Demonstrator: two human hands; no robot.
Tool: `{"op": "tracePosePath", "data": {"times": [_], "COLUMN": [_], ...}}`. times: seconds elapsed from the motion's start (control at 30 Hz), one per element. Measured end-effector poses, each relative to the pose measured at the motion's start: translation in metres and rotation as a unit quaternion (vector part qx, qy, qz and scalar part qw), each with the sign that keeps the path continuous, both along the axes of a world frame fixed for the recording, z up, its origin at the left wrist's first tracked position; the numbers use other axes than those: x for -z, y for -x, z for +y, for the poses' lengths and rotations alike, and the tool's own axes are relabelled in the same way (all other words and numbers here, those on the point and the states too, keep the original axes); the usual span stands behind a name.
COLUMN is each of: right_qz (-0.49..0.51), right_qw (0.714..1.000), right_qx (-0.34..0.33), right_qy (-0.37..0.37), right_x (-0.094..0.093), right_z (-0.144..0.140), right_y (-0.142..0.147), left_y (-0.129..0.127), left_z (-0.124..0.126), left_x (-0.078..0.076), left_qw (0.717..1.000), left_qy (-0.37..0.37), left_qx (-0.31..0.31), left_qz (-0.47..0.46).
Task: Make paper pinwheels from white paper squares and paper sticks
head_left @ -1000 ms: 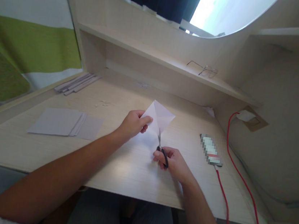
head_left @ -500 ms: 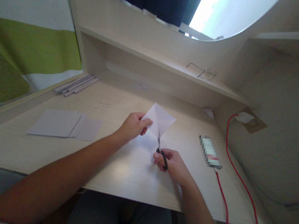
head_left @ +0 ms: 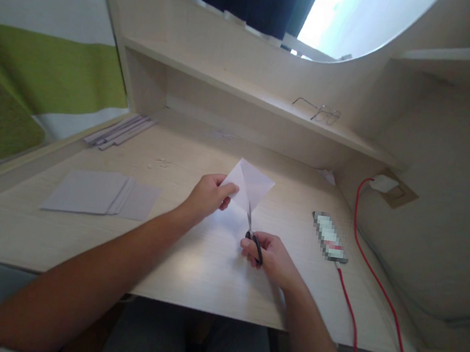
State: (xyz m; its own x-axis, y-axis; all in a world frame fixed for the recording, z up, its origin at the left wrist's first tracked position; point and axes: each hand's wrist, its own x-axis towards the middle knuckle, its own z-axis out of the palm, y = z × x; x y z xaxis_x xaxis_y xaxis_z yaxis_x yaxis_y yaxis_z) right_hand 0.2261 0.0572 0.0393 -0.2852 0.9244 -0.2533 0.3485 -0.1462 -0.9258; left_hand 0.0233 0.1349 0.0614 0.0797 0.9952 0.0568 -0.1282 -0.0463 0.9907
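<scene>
Between the thumb and fingers of my left hand (head_left: pixel 214 195) is a white sheet of paper (head_left: pixel 258 186), held by its left side above the desk. A crease or cut line runs down it from the top corner. My right hand (head_left: pixel 266 253) is closed round the black handles of a pair of scissors (head_left: pixel 250 222). The blades point up and away from me, and their tips meet the paper's lower edge along that line. How far the blades are apart is too small to tell.
A stack of paper squares (head_left: pixel 83 191) lies left on the desk, with folded strips (head_left: pixel 120 132) behind it and small scraps (head_left: pixel 163 162) nearby. On the right is a phone (head_left: pixel 330 237) with a red cable (head_left: pixel 348 301). Glasses (head_left: pixel 326 114) rest on the shelf (head_left: pixel 237 88).
Both hands, the paper and the scissors keep nearly the same pose. The whole view has shifted very slightly.
</scene>
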Motion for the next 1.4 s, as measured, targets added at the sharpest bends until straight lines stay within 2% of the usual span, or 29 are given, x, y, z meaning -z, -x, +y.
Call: {"op": "tracePosePath", "data": {"times": [0.4, 0.63, 0.9, 1.4], "right_qz": [0.006, 0.005, 0.011, 0.015], "right_qw": [1.000, 1.000, 1.000, 1.000], "right_qx": [-0.001, -0.007, 0.001, -0.005], "right_qy": [0.000, -0.006, -0.007, -0.006], "right_x": [-0.0008, -0.0019, 0.0043, 0.0066], "right_z": [0.0005, 0.0002, 0.0017, 0.0014], "right_y": [0.0005, 0.0013, -0.0015, -0.0011], "left_y": [0.0018, -0.0003, 0.0006, -0.0014], "left_z": [0.0022, -0.0004, -0.0005, -0.0045], "left_x": [0.0039, -0.0007, 0.0017, -0.0052], "left_qw": [1.000, 1.000, 0.998, 0.999], "left_qy": [-0.026, -0.020, -0.039, -0.022], "left_qx": [-0.009, -0.015, 0.001, 0.000], "left_qz": [0.013, 0.015, 0.045, 0.047]}}
